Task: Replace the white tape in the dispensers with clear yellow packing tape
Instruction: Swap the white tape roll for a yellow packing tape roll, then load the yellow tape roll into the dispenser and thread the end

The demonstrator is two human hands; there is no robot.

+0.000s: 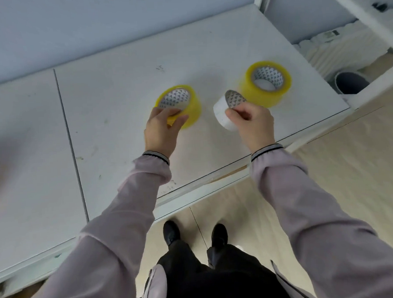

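My left hand (pixel 161 128) grips yellow tape roll (pixel 179 105) at frame centre on white table (pixel 110 96). My right hand (pixel 253 120) pinches white tape roll (pixel 222 112), tilted. Second yellow roll (pixel 266 83) flat, upper right.

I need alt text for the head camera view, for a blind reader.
Over a white table, the left hand grips a yellow tape roll and the right hand holds a white tape roll. A second yellow roll lies beyond.

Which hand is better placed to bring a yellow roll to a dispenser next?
Left. The left hand already grips a yellow roll; the right hand holds the white roll.
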